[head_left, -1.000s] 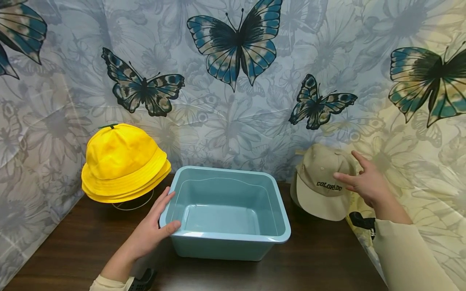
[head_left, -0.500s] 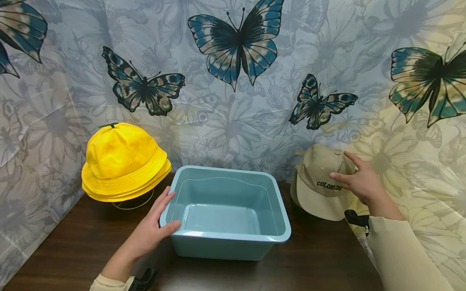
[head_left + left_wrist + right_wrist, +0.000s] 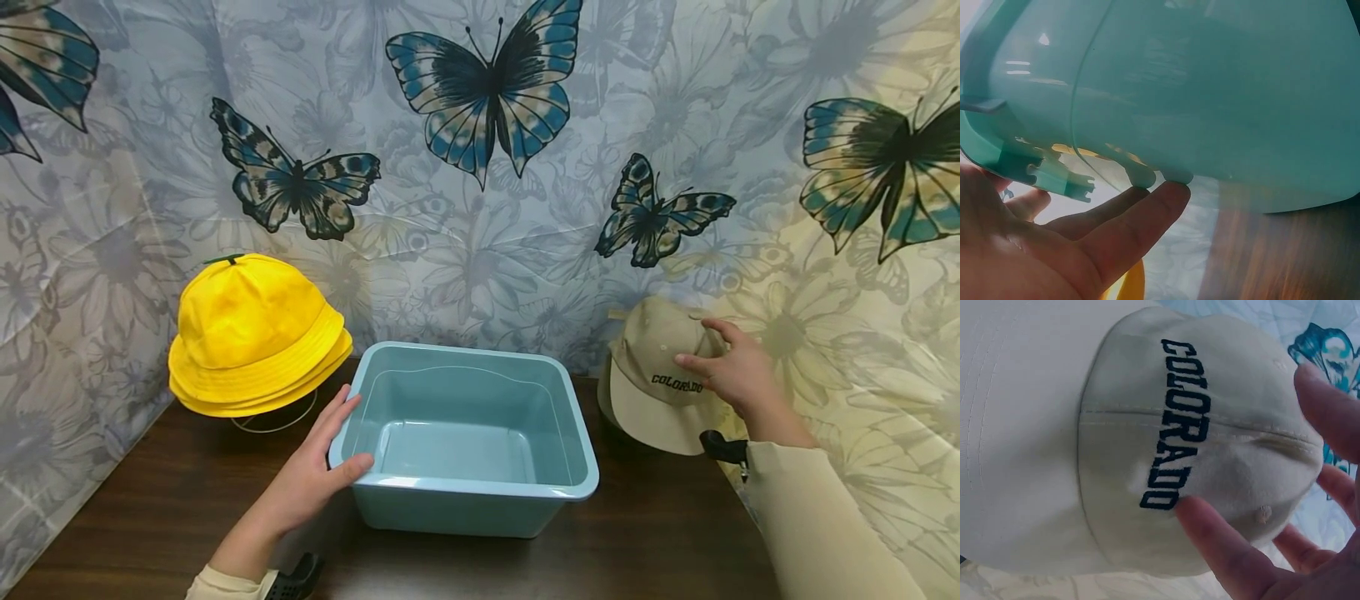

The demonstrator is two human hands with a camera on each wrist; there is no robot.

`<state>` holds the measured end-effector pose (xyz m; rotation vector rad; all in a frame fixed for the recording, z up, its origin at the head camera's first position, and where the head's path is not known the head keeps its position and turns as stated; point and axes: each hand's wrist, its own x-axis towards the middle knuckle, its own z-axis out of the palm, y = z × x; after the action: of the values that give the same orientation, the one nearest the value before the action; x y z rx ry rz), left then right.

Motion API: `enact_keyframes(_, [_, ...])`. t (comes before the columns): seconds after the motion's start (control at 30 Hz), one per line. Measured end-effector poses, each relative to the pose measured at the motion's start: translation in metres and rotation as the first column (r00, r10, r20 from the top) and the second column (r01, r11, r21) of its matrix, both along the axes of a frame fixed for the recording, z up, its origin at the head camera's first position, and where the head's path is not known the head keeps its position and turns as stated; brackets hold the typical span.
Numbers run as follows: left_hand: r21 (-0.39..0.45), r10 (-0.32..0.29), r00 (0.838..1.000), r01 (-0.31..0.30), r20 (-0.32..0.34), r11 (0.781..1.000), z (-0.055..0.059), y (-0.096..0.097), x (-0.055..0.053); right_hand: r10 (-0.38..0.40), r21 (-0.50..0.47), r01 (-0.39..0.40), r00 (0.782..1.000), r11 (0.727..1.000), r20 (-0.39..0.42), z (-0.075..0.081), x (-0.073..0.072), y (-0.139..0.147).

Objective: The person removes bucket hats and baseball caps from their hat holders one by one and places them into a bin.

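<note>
My left hand (image 3: 311, 467) rests at the left side of a light blue plastic basin (image 3: 465, 490), thumb over the front left corner of its rim. In the left wrist view, straight fingers (image 3: 1141, 234) reach to the basin's outer wall (image 3: 1222, 94). On the right, a beige baseball cap (image 3: 660, 342) lettered COLORADO sits with its brim toward me, another brim showing beneath. My right hand (image 3: 742, 375) is spread at the right of its crown. In the right wrist view, one fingertip lies right by the last letters of the cap (image 3: 1129, 450), with other fingers around the crown's top.
Several stacked yellow bucket hats (image 3: 251, 333) sit on a wire stand (image 3: 277, 425) at the left. Behind everything hangs a butterfly-patterned cloth (image 3: 480, 275), close to the basin and caps. The dark wooden table (image 3: 637, 533) ends at a slanted right edge.
My right hand has moved left and inward, closer over the cap's crown. My left hand, the basin and the hats have stayed in place.
</note>
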<state>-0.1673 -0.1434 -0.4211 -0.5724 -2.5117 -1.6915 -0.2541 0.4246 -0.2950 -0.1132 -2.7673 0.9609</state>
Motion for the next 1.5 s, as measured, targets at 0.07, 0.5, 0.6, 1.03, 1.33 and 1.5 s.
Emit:
enact_keyframes(0.07, [0.002,0.001,1.000,-0.001,0.001,1.000,-0.0001,0.0004,0.0004,-0.012,0.050,0.012,1.000,0.999,-0.004,-0.0001,-0.0008,-0.0010])
enact_keyframes(0.5, [-0.005,0.010,1.000,-0.010,0.011,1.000,0.0006,0.0013,0.0007,-0.061,0.177,0.070,0.996,0.982,-0.057,-0.0046,-0.0055,-0.0067])
enact_keyframes(0.6, [-0.004,0.007,1.000,-0.007,0.010,1.000,0.0014,0.0012,0.0003,-0.073,0.169,0.081,0.996,0.982,-0.056,-0.0054,-0.0058,-0.0056])
enact_keyframes(1.03, [-0.013,0.012,1.000,-0.012,0.015,1.000,0.0010,0.0013,0.0009,-0.110,0.197,0.126,0.990,0.972,-0.092,-0.0053,-0.0036,-0.0054])
enact_keyframes(1.33, [-0.014,0.013,1.000,-0.013,0.010,1.000,0.0011,0.0011,0.0001,-0.110,0.166,0.130,0.986,0.978,-0.129,-0.0036,-0.0020,-0.0078])
enact_keyframes(1.5, [-0.014,0.018,1.000,-0.018,0.006,1.000,0.0007,0.0014,0.0000,-0.105,0.151,0.125,0.986,0.981,-0.132,-0.0018,-0.0020,-0.0065])
